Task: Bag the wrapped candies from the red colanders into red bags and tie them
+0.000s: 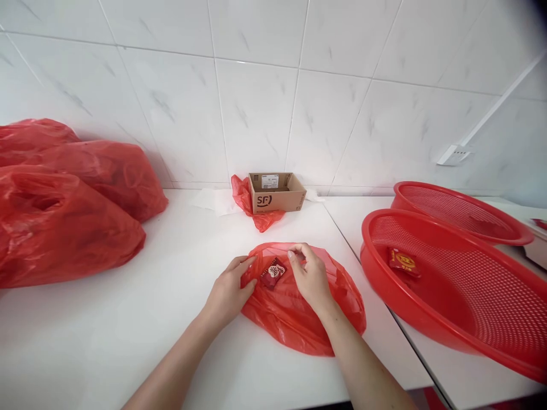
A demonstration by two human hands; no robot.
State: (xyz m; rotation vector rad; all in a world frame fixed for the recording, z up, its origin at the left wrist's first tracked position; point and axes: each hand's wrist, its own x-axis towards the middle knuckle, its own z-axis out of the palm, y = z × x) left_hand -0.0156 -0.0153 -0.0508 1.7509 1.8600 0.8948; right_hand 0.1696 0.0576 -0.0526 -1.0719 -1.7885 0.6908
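Note:
A red plastic bag [294, 327] lies on the white table in front of me. At its mouth, between my hands, a small dark red packet [272, 273] with pale lettering shows. My left hand [231, 287] grips the left edge of the bag, thumb and fingers on the thin film. On the other side, my right hand [311, 276] has thumb and forefinger curled in a pinch on the bag's film near the upper rim. Its fingertips are partly hidden by the hand.
Large filled red bags [64, 222] stand at the left. A small cardboard box [277, 200] sits by the tiled wall with crumpled red plastic [267, 220] against it. On the right are a red basket [410, 310] holding a red packet [404, 262] and a second basket [461, 191] behind.

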